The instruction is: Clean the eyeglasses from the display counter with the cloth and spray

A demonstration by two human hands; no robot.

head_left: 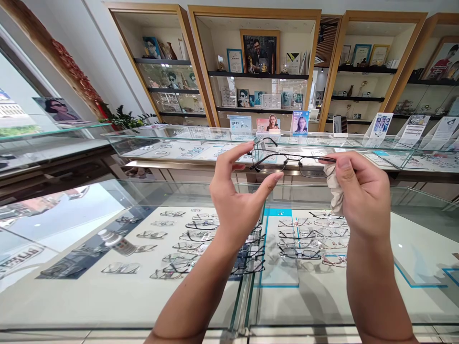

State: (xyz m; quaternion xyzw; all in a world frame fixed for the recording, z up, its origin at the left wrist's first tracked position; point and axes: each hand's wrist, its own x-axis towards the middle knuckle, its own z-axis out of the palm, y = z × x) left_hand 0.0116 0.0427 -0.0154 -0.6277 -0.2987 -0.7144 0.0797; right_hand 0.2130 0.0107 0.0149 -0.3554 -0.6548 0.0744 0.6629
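Note:
A thin dark-framed pair of glasses (283,160) is held up at chest height above the glass counter (107,296). My left hand (238,191) pinches the left lens rim between thumb and forefinger. My right hand (360,191) grips the right side of the frame through a small pale cleaning cloth (335,188) that hangs down from its fingers. One temple arm of the glasses sticks up and back behind the frame.
Under the counter glass lie several rows of spectacle frames (301,239). A small bottle (116,240) lies on the counter at the left. A second glass counter (201,143) with display cards stands behind, and wall shelves (258,75) hold pictures and certificates.

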